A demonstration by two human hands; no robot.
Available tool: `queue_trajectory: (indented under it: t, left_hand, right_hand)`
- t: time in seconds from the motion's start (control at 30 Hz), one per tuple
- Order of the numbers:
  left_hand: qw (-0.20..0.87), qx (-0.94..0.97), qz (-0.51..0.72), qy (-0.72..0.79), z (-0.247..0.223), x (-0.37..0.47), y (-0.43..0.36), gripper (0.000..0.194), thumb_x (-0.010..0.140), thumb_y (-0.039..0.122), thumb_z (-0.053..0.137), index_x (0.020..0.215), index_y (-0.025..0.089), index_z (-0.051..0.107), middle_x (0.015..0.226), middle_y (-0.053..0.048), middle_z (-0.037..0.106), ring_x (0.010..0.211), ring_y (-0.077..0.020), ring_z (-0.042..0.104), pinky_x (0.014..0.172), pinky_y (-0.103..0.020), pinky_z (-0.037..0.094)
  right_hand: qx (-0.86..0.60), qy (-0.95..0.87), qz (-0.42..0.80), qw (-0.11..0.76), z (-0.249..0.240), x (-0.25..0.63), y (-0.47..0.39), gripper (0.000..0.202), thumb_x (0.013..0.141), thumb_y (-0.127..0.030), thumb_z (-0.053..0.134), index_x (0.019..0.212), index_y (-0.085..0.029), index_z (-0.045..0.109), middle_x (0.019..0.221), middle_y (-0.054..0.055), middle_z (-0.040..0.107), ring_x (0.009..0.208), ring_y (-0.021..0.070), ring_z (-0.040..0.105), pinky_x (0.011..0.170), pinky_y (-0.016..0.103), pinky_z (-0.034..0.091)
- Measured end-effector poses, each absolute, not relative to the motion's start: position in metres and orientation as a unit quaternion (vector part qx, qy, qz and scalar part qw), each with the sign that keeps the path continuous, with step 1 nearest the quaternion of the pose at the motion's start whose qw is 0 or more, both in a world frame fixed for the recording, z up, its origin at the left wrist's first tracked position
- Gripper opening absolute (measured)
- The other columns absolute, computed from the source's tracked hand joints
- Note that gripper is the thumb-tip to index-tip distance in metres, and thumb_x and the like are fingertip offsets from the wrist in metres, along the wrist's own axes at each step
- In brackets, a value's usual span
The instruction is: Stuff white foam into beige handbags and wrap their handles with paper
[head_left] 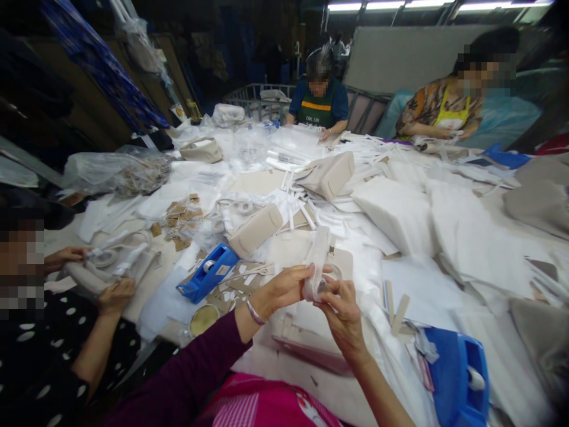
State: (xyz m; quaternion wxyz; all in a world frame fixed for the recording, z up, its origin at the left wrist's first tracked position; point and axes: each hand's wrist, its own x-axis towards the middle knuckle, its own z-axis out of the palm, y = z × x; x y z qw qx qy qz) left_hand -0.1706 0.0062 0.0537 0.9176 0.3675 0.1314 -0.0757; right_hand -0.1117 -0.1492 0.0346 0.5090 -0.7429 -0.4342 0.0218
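The person's left hand [288,287] and right hand [341,305] meet over the work, fingertips close beside each other. Both sets of fingers are clamped on a translucent white wrapping strip [319,255], which curls into a loop between them and rises above the left fingertips (whether anything runs inside the loop, one cannot tell). A patterned bracelet [255,312] circles the wrist behind the left fingers, next to a purple sleeve [191,362].

Directly below the fingers lies a beige handbag [311,347], partly hidden by the hands and white sheeting. To the left of the left fingers stands a blue tape dispenser [208,273], with a round tin [204,320] nearer the purple sleeve and a heap of small brown tags [182,219] farther out. A second blue tape dispenser [457,373] sits to the right of the right fingers, nearer the body, and two narrow beige strips [400,314] lie between it and the fingers.

Beyond the fingertips a tilted beige bag [255,230] rests on the left, and another beige bag [326,175] lies farther away. Well past the fingers, a co-worker in a green apron [316,110] bends over clear plastic; a co-worker in a yellow apron [448,112] is to the right of that. Left of the fingers, a co-worker in a polka-dot top [44,350] holds a pale bag [142,270]
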Motion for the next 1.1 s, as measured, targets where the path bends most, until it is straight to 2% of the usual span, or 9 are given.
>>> queue_trajectory:
  t: [0.1,0.17,0.27,0.4,0.53,0.7,0.9,1.0,1.1]
  left_hand:
    - [0.921,0.354,-0.024,0.161,0.042,-0.170,-0.005,0.051,0.072,0.045,0.073,0.105,0.006,0.067,0.090,-0.013,0.065,0.075,-0.0158,0.058,0.066,-0.025,0.042]
    - [0.899,0.385,0.050,0.201,0.037,-0.171,-0.019,0.050,0.073,0.045,0.073,0.105,0.007,0.067,0.088,-0.010,0.065,0.077,-0.0147,0.057,0.071,-0.025,0.042]
    - [0.866,0.430,0.113,0.227,0.039,-0.172,-0.032,0.046,0.076,0.043,0.070,0.109,0.010,0.065,0.093,-0.008,0.065,0.083,-0.0154,0.057,0.077,-0.026,0.043]
    - [0.902,0.371,0.062,0.210,0.049,-0.167,-0.021,0.043,0.073,0.042,0.072,0.098,0.008,0.068,0.093,-0.011,0.065,0.084,-0.0181,0.058,0.073,-0.027,0.044]
    - [0.898,0.390,0.030,0.204,0.055,-0.167,-0.013,0.042,0.069,0.041,0.075,0.093,0.007,0.069,0.090,-0.012,0.066,0.080,-0.0178,0.059,0.070,-0.027,0.044]
    - [0.814,0.517,0.137,0.226,0.049,-0.171,-0.030,0.039,0.076,0.042,0.070,0.104,0.014,0.067,0.102,-0.008,0.065,0.100,-0.0197,0.056,0.089,-0.029,0.042]
    - [0.889,0.411,0.029,0.200,0.040,-0.166,-0.020,0.047,0.077,0.048,0.066,0.098,0.007,0.067,0.091,-0.013,0.066,0.086,-0.0215,0.060,0.074,-0.030,0.045]
    - [0.843,0.482,0.089,0.220,0.033,-0.168,-0.023,0.040,0.078,0.044,0.067,0.103,0.012,0.066,0.099,-0.010,0.065,0.095,-0.0204,0.059,0.085,-0.030,0.043]
    - [0.835,0.488,0.104,0.234,0.030,-0.170,-0.028,0.041,0.080,0.045,0.065,0.106,0.013,0.065,0.103,-0.009,0.065,0.101,-0.0204,0.057,0.094,-0.032,0.040]
  right_hand:
    - [-0.782,-0.436,0.015,0.445,0.038,-0.114,-0.153,0.008,0.077,-0.024,0.069,0.084,-0.028,0.070,0.094,0.003,0.059,0.092,0.0230,0.048,0.083,0.040,0.035]
    - [-0.807,-0.384,0.063,0.445,0.039,-0.116,-0.152,0.021,0.071,-0.029,0.072,0.091,-0.026,0.069,0.096,0.004,0.060,0.090,0.0235,0.049,0.081,0.039,0.036]
    - [-0.800,-0.268,0.190,0.502,0.036,-0.120,-0.145,0.020,0.073,-0.033,0.067,0.088,-0.020,0.066,0.076,0.001,0.058,0.072,0.0185,0.049,0.068,0.032,0.039]
    - [-0.750,-0.288,0.161,0.573,0.029,-0.123,-0.141,0.010,0.081,-0.026,0.057,0.081,-0.020,0.065,0.076,0.001,0.056,0.078,0.0190,0.052,0.072,0.032,0.040]
    - [-0.753,-0.355,0.069,0.550,0.027,-0.125,-0.141,0.010,0.081,-0.020,0.055,0.078,-0.022,0.065,0.083,0.003,0.058,0.086,0.0204,0.051,0.079,0.034,0.039]
    - [-0.748,-0.218,0.232,0.582,0.030,-0.126,-0.135,0.014,0.077,-0.025,0.060,0.090,-0.020,0.062,0.076,0.000,0.057,0.069,0.0166,0.049,0.066,0.029,0.040]
    - [-0.744,-0.320,0.121,0.574,0.025,-0.127,-0.136,0.007,0.077,-0.022,0.057,0.071,-0.021,0.060,0.078,0.002,0.054,0.080,0.0188,0.049,0.077,0.032,0.040]
    - [-0.750,-0.238,0.211,0.580,0.024,-0.128,-0.135,0.011,0.074,-0.023,0.060,0.084,-0.021,0.062,0.074,0.000,0.053,0.069,0.0167,0.047,0.067,0.029,0.039]
    - [-0.736,-0.213,0.249,0.592,0.021,-0.127,-0.132,0.006,0.076,-0.024,0.056,0.080,-0.020,0.059,0.072,-0.001,0.053,0.068,0.0162,0.046,0.067,0.029,0.039]
